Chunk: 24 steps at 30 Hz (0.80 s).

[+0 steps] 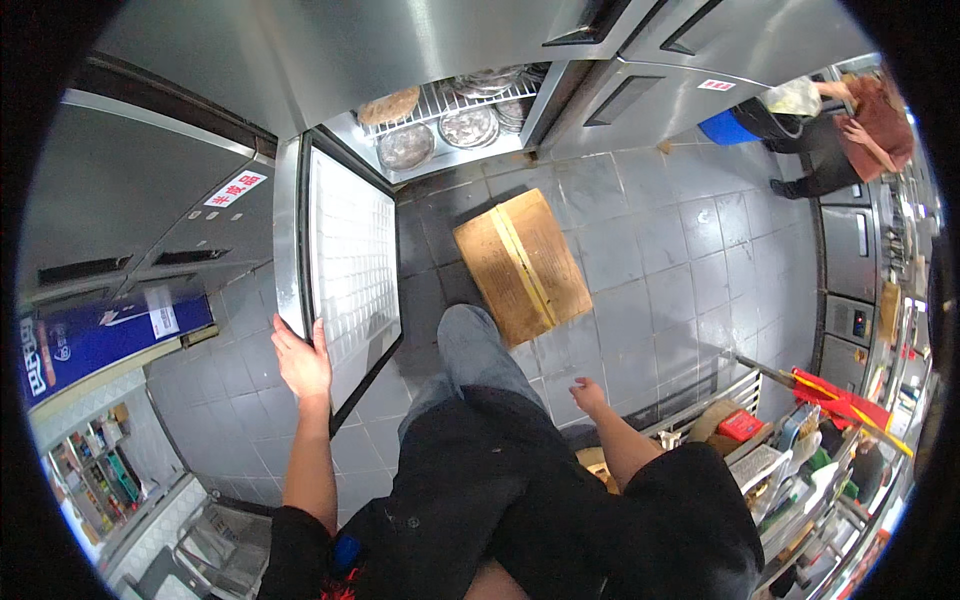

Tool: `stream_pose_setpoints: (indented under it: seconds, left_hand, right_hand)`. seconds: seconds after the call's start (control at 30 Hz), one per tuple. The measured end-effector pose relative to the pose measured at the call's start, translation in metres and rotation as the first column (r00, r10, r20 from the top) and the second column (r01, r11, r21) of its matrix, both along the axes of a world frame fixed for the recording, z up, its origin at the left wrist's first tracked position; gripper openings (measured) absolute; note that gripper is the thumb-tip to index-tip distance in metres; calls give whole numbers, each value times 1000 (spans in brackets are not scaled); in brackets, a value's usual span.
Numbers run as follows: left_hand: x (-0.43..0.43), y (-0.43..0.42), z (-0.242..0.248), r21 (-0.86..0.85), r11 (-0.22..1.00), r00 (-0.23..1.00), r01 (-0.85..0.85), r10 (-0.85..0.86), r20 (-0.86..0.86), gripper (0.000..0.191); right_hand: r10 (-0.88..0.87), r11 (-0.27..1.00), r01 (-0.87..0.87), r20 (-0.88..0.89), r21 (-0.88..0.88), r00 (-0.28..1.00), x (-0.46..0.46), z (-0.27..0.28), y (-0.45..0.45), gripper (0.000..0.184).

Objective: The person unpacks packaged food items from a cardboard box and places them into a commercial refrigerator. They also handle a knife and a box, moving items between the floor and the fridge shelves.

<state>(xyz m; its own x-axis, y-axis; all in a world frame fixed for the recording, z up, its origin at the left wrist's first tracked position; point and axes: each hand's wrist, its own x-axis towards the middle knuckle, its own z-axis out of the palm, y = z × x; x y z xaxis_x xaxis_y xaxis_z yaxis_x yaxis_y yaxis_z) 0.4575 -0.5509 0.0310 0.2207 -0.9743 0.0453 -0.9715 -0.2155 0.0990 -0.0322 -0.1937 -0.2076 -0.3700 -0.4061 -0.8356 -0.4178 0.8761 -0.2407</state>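
My left hand [303,364] grips the outer edge of an open stainless-steel refrigerator door [354,255], thumb on the pale inner panel and fingers on the outside. My right hand [589,396] hangs at my side above the floor, loosely curled and holding nothing. In front of my legs lies a cardboard box [523,266], its seam covered with yellowish tape. Behind the door, the lit lower compartment holds a white wire shelf [431,107]. Round wrapped items [406,146] rest below it, and more lie on it.
More steel refrigerator doors [630,101] flank the compartment. At far right, a person [862,139] stands by a dark bin [769,118] and a blue container [726,129]. A cluttered metal rack [757,465] is close to my right arm. A blue chest [127,337] stands left on grey floor tiles [660,247].
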Motion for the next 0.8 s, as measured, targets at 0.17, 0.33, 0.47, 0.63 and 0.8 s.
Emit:
stream_pose_setpoints:
  seconds: [0.17, 0.33, 0.47, 0.63, 0.8]
  left_hand:
    - [10, 3, 3, 1, 999, 995, 52, -52, -89, 91]
    - [12, 2, 2, -57, 997, 985, 45, -54, -167, 93]
    - [14, 2, 2, -32, 999, 989, 26, -31, -142, 96]
    - [17, 2, -3, -43, 998, 991, 35, -40, -126, 100]
    - [20, 1, -3, 12, 1000, 996, 10, -9, -90, 103]
  right_hand:
    - [-132, 971, 125, 18, 205, 991, -7, 32, 25, 42]
    - [-81, 996, 81, -4, -29, 997, -10, 57, -50, 42]
    - [9, 993, -9, -2, -118, 1000, -14, 58, -125, 43]
    - [131, 977, -129, 4, -169, 991, -2, 48, -208, 45]
    - [187, 942, -188, -32, -277, 982, 36, 50, -267, 45]
